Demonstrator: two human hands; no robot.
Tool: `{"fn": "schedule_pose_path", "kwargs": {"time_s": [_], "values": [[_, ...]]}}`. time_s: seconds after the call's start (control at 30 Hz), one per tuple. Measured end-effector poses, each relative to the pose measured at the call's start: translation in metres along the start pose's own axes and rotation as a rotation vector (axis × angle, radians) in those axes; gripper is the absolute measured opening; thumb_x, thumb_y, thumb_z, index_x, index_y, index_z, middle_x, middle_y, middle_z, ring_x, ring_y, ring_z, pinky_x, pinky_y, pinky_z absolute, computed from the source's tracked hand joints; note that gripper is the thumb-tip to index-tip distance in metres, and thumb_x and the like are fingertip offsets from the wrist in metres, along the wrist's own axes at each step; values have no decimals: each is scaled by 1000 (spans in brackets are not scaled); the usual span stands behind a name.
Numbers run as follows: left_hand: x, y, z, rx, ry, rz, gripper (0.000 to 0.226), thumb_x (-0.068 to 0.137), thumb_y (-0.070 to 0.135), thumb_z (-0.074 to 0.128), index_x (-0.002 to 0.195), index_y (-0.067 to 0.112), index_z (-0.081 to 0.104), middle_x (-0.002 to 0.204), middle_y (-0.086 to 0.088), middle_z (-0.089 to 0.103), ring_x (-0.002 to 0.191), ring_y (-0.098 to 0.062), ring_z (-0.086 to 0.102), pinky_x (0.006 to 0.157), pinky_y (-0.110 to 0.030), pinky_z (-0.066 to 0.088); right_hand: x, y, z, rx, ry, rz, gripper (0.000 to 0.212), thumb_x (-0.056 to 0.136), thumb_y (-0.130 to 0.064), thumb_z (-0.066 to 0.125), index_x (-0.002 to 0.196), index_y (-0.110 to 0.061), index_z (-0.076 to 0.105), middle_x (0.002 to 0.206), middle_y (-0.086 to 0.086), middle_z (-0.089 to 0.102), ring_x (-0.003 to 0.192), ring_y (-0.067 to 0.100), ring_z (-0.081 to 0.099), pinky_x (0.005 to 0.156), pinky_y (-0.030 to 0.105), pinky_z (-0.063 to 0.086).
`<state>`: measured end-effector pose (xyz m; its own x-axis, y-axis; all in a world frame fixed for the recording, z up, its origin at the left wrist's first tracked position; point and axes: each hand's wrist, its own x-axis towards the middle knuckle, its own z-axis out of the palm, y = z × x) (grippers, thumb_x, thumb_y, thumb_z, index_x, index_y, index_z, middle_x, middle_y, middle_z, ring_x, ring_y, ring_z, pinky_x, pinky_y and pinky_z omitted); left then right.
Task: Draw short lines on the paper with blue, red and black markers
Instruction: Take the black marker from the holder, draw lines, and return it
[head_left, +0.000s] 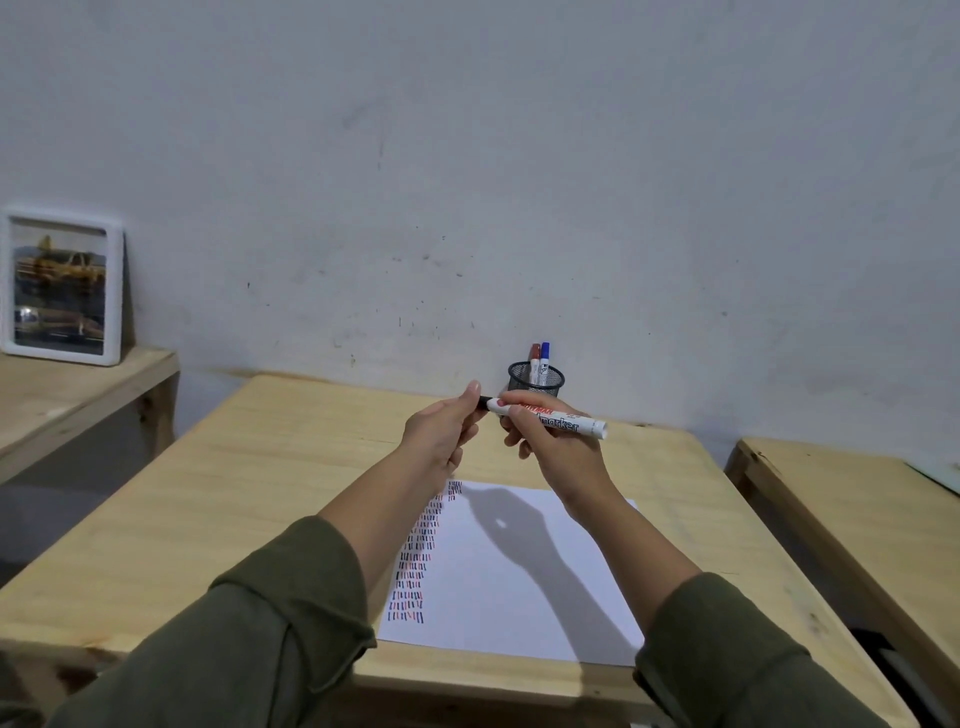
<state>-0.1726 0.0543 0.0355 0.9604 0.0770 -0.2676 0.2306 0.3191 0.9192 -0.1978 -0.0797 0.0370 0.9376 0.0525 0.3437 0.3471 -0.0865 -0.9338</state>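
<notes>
Above the table I hold a white marker (561, 420) with a black cap level between both hands. My right hand (550, 441) grips its barrel. My left hand (441, 431) pinches the black cap end. Below lies a white sheet of paper (519, 577) with rows of short blue, red and black lines down its left side. A black mesh pen cup (536, 378) at the table's back edge holds a red marker (534, 358) and a blue marker (544, 357).
The wooden table (234, 493) stands against a grey wall. A lower wooden shelf (67, 395) at left carries a white picture frame (60, 288). Another wooden table (852, 509) stands at the right.
</notes>
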Motion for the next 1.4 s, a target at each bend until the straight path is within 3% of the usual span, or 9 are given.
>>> {"fn": "schedule_pose_path", "kwargs": {"time_s": [0.13,0.33,0.5,0.73,0.9,1.03,1.13,1.27,1.4], "values": [[1,2,7,-102,-21,-14,18,85,35,66,75,23,59,59,15,64,63,-3,48,53,-16,29,3,-2,1,87,30,23,18,88,-12,60,89,-23,74,74,3,66,65,16,59,60,26,46],[0,-6,18,-171,26,58,9,85,27,67,81,20,63,72,5,58,68,-5,50,53,-17,29,8,3,7,460,136,160,18,92,-6,52,98,2,66,68,11,57,57,16,51,54,20,44],[0,-5,16,-107,4,115,19,87,23,64,101,11,68,76,5,60,69,-5,51,57,-16,35,9,3,-7,497,-52,225,19,93,-9,52,108,-2,61,80,12,59,62,13,57,57,19,48],[13,21,17,-91,-15,94,11,92,22,57,84,21,65,73,8,57,66,-1,49,53,-17,28,17,-11,-36,655,-366,338,81,59,-49,73,127,-6,58,116,18,65,93,24,66,73,28,53],[27,31,23,47,-130,118,13,93,25,56,85,25,67,81,13,62,77,0,54,61,-19,32,29,-10,-40,444,-275,345,35,93,-33,49,116,-10,63,105,10,69,82,15,68,68,22,51],[46,35,36,178,-196,167,21,90,28,59,109,23,66,101,7,66,95,-7,57,77,-26,36,51,2,-46,321,-150,327,10,91,-6,55,94,-11,64,93,14,69,66,15,65,59,21,49],[71,32,44,269,-122,212,31,88,29,63,118,21,62,119,0,65,104,-12,57,90,-28,38,76,12,-56,197,-58,310,15,89,-2,58,96,-16,59,90,12,70,71,20,63,59,23,49],[111,24,54,344,-21,232,43,85,29,66,127,21,58,126,1,61,118,-15,53,91,-25,38,120,19,-71,38,47,223,55,89,-1,58,131,-31,39,90,22,65,74,17,63,61,24,51],[140,15,66,496,5,267,50,86,29,65,134,22,52,136,0,54,124,-19,51,106,-35,40,161,23,-78,-129,66,136,79,90,1,56,141,-49,22,104,27,60,92,28,67,67,30,56]]}}
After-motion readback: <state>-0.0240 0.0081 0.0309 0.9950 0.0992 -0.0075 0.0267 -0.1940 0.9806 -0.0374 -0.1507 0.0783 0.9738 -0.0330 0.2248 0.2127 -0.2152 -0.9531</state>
